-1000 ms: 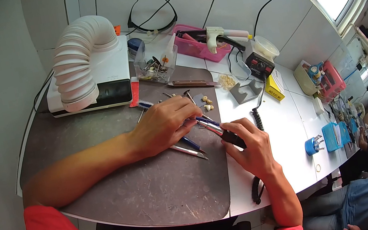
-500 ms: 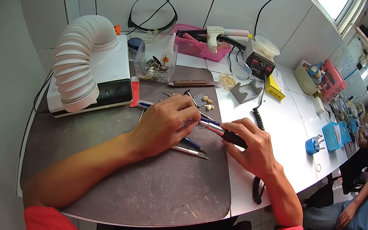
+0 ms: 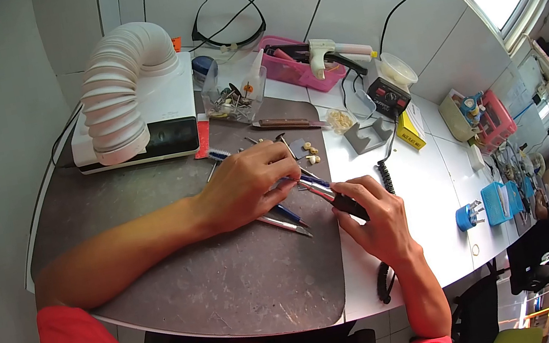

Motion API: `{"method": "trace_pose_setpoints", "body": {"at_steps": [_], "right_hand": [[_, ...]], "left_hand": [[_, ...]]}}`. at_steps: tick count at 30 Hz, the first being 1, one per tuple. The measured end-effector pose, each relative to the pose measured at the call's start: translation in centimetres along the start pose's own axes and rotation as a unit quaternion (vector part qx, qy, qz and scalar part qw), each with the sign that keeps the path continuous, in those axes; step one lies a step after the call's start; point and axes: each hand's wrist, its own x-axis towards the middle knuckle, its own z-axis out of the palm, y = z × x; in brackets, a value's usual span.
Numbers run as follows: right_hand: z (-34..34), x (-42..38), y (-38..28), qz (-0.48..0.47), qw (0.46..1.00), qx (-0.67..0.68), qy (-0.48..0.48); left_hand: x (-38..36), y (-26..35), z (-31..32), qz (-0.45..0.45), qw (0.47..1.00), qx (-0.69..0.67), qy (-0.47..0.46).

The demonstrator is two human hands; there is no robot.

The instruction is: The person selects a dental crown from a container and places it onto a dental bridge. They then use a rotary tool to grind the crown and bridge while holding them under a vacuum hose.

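My right hand is wrapped round a handpiece with a black grip and a silver front, pointed toward the other hand. At the tip of that tool, my left hand has its fingers pinched together; what they hold is hidden or too small to name. Under and beside my left hand, several slim tools lie on the grey mat, among them a knife with a silver blade. Small cream-coloured pieces rest just beyond the fingers.
A white machine with a ribbed hose stands at the back left. Behind the mat are a clear container, a pink basket and a black control box. A coiled cord hangs near my right wrist. A co-worker sits at the far right.
The person in blue at the lower right has gone from view, leaving a chair showing. Both my hands stay almost in the same place.
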Motion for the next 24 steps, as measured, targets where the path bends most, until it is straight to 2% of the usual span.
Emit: {"method": "trace_pose_setpoints", "body": {"at_steps": [10, 16, 18, 19, 21, 22, 24], "right_hand": [[0.0, 0.0, 0.1, -0.003, 1.000, -0.001, 0.003], [-0.3, 0.1, 0.3, 0.009, 1.000, -0.002, 0.016], [-0.9, 0.2, 0.4, 0.013, 1.000, -0.004, 0.019], [-1.3, 0.3, 0.4, 0.019, 1.000, -0.005, 0.023], [-2.3, 0.5, 0.2, 0.015, 0.999, -0.012, 0.032], [-2.9, 0.7, -0.1, 0.017, 0.999, -0.012, 0.033], [-4.0, 0.8, -0.6, 0.018, 0.999, -0.010, 0.034]], "left_hand": [[0.0, 0.0, 0.0, -0.003, 1.000, 0.013, -0.006], [0.4, 0.6, -0.4, -0.009, 0.999, 0.026, 0.026], [0.8, 2.2, -0.9, -0.077, 0.995, -0.040, 0.038], [1.0, 3.2, -1.0, -0.074, 0.996, -0.039, 0.040], [1.2, 5.7, -0.7, -0.191, 0.965, -0.179, 0.003], [1.0, 6.7, 0.1, -0.188, 0.966, -0.179, 0.003], [0.5, 8.5, 2.0, -0.263, 0.914, -0.289, -0.109]]}}
